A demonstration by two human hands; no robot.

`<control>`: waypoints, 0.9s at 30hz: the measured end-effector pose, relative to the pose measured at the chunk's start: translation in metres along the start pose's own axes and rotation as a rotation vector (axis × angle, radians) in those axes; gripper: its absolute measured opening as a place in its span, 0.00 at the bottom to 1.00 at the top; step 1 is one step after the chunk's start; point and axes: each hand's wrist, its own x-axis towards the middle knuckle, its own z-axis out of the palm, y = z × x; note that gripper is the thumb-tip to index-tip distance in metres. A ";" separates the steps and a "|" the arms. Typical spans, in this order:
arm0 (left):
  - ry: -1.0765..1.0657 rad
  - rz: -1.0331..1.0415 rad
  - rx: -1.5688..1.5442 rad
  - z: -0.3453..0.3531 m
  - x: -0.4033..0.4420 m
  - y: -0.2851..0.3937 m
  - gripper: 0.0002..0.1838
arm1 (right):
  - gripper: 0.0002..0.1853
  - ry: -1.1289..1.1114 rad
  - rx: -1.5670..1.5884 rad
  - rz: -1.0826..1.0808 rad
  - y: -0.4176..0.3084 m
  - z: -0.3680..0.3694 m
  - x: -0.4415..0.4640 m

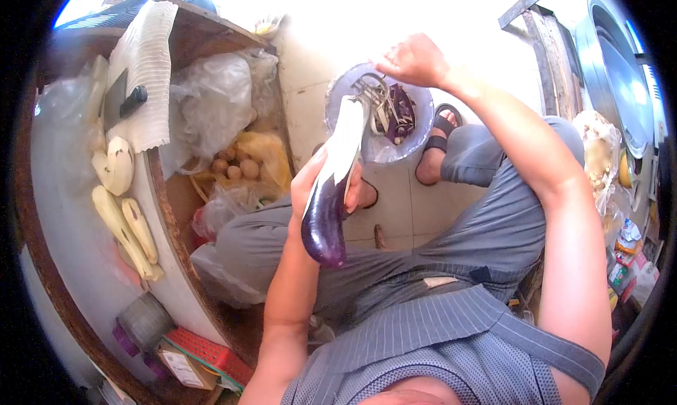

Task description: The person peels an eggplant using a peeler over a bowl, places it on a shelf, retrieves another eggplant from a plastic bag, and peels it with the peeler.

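Note:
My left hand [355,186] is wrapped round an eggplant [326,228], held at a slant above my lap. Its upper part is peeled white, while the lower end keeps glossy dark purple skin. My right hand [412,61] is closed beyond the eggplant's peeled end, over the far rim of a bucket; what its fingers hold is hidden. A thin curved greyish shape [368,86] shows between that hand and the eggplant, and I cannot tell whether it is a tool or peel. Dark purple peels [400,114] lie inside the pale bucket [426,126] on the floor.
On the shelf at left lie peeled pale eggplants [121,228] and a dark-handled knife [132,101] on a ribbed white sheet [151,59]. Below are eggs [249,168] and plastic bags [215,87]. Metal basins [620,73] stand at right; a red basket [211,355] sits lower left.

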 end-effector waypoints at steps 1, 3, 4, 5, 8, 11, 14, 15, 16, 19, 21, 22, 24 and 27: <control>-0.038 0.018 -0.039 0.002 -0.002 0.002 0.21 | 0.13 0.045 -0.073 -0.028 0.006 0.002 -0.003; -0.123 0.106 0.045 0.003 -0.001 0.003 0.31 | 0.11 0.006 -0.104 -0.007 0.016 0.003 -0.009; -0.123 0.105 0.046 0.004 0.000 0.003 0.31 | 0.09 -0.033 -0.131 0.014 0.018 0.003 -0.011; -0.070 0.106 -0.032 0.006 0.000 0.003 0.30 | 0.06 -0.004 -0.095 0.065 0.019 0.006 -0.011; -0.055 0.120 -0.150 0.003 0.004 0.000 0.29 | 0.14 0.090 -0.042 0.002 -0.007 -0.006 0.005; -0.097 0.094 -0.320 0.002 0.008 -0.007 0.28 | 0.14 0.063 0.180 -0.021 -0.056 -0.032 0.022; -0.150 0.037 -0.349 -0.003 0.004 -0.011 0.28 | 0.13 0.075 0.412 0.019 -0.061 -0.030 0.023; -0.242 0.063 -0.398 0.001 0.003 -0.011 0.28 | 0.13 0.087 0.485 0.060 -0.058 -0.026 0.019; -0.243 0.061 -0.397 0.000 0.002 -0.010 0.28 | 0.13 0.088 0.483 0.063 -0.044 -0.019 0.013; -0.328 0.013 -0.422 0.001 -0.007 -0.006 0.30 | 0.10 -0.015 -0.023 -0.002 0.003 -0.006 -0.002; -0.300 0.026 -0.379 0.005 -0.008 -0.001 0.31 | 0.08 0.006 -0.087 0.038 0.010 -0.007 -0.007; -0.263 0.044 -0.345 0.004 -0.010 0.000 0.31 | 0.08 0.002 -0.087 0.039 0.009 -0.007 -0.006; -0.275 0.061 -0.276 -0.007 -0.006 -0.001 0.33 | 0.07 0.185 -0.016 -0.062 0.003 -0.009 0.001; -0.202 0.085 0.001 -0.006 -0.004 0.002 0.34 | 0.17 0.011 0.087 -0.089 -0.017 -0.036 0.017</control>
